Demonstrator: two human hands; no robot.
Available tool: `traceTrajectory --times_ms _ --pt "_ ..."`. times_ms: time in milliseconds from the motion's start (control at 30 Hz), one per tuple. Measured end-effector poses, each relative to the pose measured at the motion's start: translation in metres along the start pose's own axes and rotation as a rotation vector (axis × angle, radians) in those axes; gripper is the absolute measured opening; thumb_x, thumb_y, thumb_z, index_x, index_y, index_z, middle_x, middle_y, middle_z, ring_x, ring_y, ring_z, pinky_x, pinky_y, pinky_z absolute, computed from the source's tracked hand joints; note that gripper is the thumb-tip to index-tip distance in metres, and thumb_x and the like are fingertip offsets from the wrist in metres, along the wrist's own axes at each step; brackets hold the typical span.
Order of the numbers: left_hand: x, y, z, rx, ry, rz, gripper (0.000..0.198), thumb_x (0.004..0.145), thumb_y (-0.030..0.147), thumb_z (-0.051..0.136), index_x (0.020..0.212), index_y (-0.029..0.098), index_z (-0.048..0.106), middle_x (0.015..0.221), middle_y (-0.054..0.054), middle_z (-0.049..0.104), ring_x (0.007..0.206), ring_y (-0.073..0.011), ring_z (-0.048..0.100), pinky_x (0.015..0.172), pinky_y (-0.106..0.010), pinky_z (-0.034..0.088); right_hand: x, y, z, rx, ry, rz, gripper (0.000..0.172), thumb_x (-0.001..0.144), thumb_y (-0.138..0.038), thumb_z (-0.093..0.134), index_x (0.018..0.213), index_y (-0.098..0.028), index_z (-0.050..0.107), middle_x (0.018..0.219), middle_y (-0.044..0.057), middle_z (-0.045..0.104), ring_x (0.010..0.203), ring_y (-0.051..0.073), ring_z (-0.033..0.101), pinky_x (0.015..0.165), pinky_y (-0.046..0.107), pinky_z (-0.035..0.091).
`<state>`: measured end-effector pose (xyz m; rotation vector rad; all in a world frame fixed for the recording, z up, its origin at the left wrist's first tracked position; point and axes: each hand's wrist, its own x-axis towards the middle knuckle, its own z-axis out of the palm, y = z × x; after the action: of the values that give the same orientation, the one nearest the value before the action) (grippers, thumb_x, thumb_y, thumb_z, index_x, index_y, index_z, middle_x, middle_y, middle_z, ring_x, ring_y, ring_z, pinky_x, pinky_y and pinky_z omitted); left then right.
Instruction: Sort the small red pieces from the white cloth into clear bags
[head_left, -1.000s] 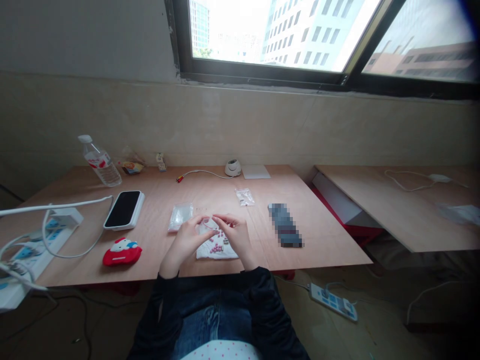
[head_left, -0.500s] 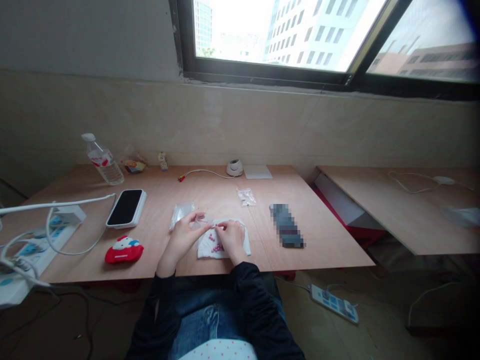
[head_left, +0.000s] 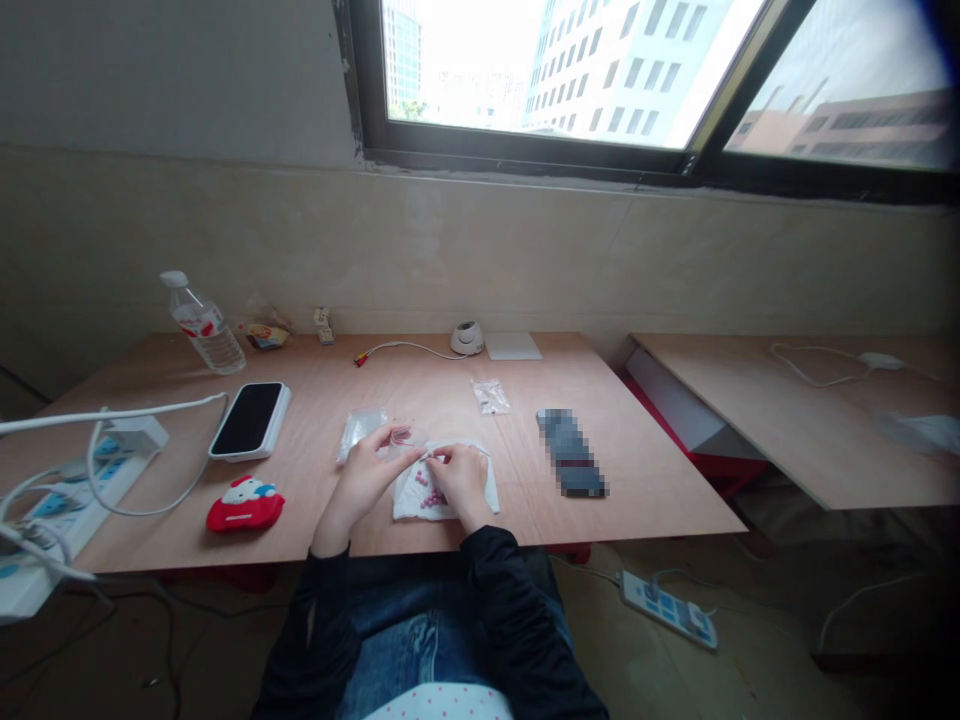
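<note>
My left hand [head_left: 367, 475] is closed in a pinch on a thin cord [head_left: 409, 443], which loops up near its fingers. Facing it, my right hand [head_left: 461, 480] pinches what looks like a small pink bead at the cord's end; the fingertips nearly meet and hide most of it. Below both hands a white tissue [head_left: 409, 505] is spread on the table, partly covered by my right hand. Several loose pink beads [head_left: 430, 499] lie on it. Just beyond my left hand is a clear plastic bag [head_left: 358, 428].
A small clear packet [head_left: 490, 396] lies beyond the tissue, with a blurred dark object [head_left: 571, 452] to the right. Leftward are a red pouch [head_left: 245, 505], a white-cased phone [head_left: 250, 420], a power strip [head_left: 97, 490] with cables and a water bottle [head_left: 202, 325]. A dome camera [head_left: 467, 339] stands behind.
The view has shifted very slightly. Both hands keep the same pinch over the tissue, with hardly any movement at the fingertips.
</note>
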<state>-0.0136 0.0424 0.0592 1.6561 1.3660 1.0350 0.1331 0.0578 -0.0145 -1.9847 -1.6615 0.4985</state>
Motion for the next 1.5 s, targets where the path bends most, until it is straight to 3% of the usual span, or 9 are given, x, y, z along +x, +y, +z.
traceTrajectory --times_ms 300,467,667,767,867,1000,1100,1333,1500 --pt "-0.001 -0.002 -0.002 0.003 -0.008 0.001 0.041 0.071 0.041 0.066 0.104 0.016 0.063 0.110 -0.009 0.066 0.103 -0.0232 0.060 0.092 -0.037 0.044 -0.003 -0.001 0.004 0.006 0.013 0.003 0.023 0.081 -0.033 0.055 0.085 -0.023 0.075 0.085 0.008 0.072 0.089 0.023 0.061 0.080 0.032 0.035" --pt "-0.001 -0.007 -0.002 -0.009 -0.018 -0.013 0.045 0.069 0.042 0.068 0.105 0.016 0.063 0.111 -0.010 0.065 0.103 -0.0241 0.060 0.089 -0.037 0.046 -0.001 -0.004 -0.009 0.325 0.110 -0.024 0.028 0.084 -0.038 0.052 0.090 -0.021 0.073 0.085 0.005 0.072 0.081 0.018 0.063 0.076 0.027 0.042" --pt "-0.002 -0.003 0.001 -0.042 -0.094 0.014 0.042 0.071 0.043 0.066 0.104 0.016 0.063 0.109 -0.009 0.066 0.103 -0.0236 0.060 0.088 -0.036 0.047 -0.005 -0.020 -0.026 0.671 0.081 -0.254 0.033 0.086 -0.043 0.049 0.090 -0.018 0.072 0.086 0.004 0.072 0.079 0.017 0.063 0.071 0.024 0.046" --pt "-0.001 -0.003 0.000 -0.042 -0.063 -0.002 0.043 0.069 0.043 0.068 0.103 0.016 0.063 0.108 -0.010 0.066 0.103 -0.0241 0.059 0.090 -0.037 0.046 -0.003 -0.016 -0.023 0.607 0.087 -0.240 0.034 0.089 -0.039 0.045 0.095 -0.018 0.071 0.086 0.004 0.071 0.078 0.017 0.061 0.072 0.025 0.045" --pt "0.000 -0.004 0.000 -0.023 -0.031 -0.015 0.044 0.068 0.042 0.069 0.103 0.016 0.063 0.108 -0.010 0.066 0.103 -0.0241 0.059 0.090 -0.037 0.046 0.001 -0.004 -0.014 0.382 0.083 -0.174 0.027 0.086 -0.030 0.050 0.103 -0.019 0.070 0.087 0.005 0.070 0.082 0.018 0.059 0.076 0.026 0.042" --pt "0.000 -0.005 0.000 -0.021 -0.034 -0.031 0.043 0.068 0.041 0.069 0.102 0.015 0.063 0.108 -0.010 0.066 0.103 -0.0239 0.060 0.091 -0.037 0.045 0.004 0.005 -0.002 0.100 0.012 -0.190 0.023 0.082 -0.024 0.056 0.097 -0.024 0.072 0.086 0.007 0.068 0.087 0.021 0.054 0.077 0.028 0.037" --pt "0.000 -0.006 0.000 -0.029 -0.040 -0.031 0.042 0.069 0.040 0.069 0.103 0.016 0.063 0.109 -0.010 0.065 0.104 -0.0238 0.059 0.091 -0.037 0.045 0.004 0.005 0.003 0.021 0.000 -0.203 0.020 0.082 -0.027 0.056 0.092 -0.026 0.073 0.083 0.007 0.067 0.087 0.022 0.052 0.075 0.030 0.035" --pt "0.000 -0.009 -0.001 -0.040 -0.035 -0.047 0.042 0.069 0.037 0.069 0.103 0.014 0.063 0.106 -0.011 0.066 0.099 -0.0250 0.061 0.089 -0.040 0.046 0.004 0.007 0.010 0.069 0.042 -0.164 0.016 0.080 -0.028 0.059 0.083 -0.022 0.074 0.082 0.007 0.067 0.086 0.022 0.052 0.076 0.031 0.033" --pt "0.000 -0.011 -0.001 -0.046 -0.060 -0.038 0.044 0.069 0.039 0.069 0.105 0.015 0.062 0.108 -0.011 0.065 0.103 -0.0252 0.059 0.091 -0.039 0.045 0.005 0.001 0.002 0.368 0.209 -0.176 0.016 0.080 -0.030 0.059 0.078 -0.020 0.071 0.071 0.004 0.064 0.075 0.019 0.053 0.073 0.030 0.037"
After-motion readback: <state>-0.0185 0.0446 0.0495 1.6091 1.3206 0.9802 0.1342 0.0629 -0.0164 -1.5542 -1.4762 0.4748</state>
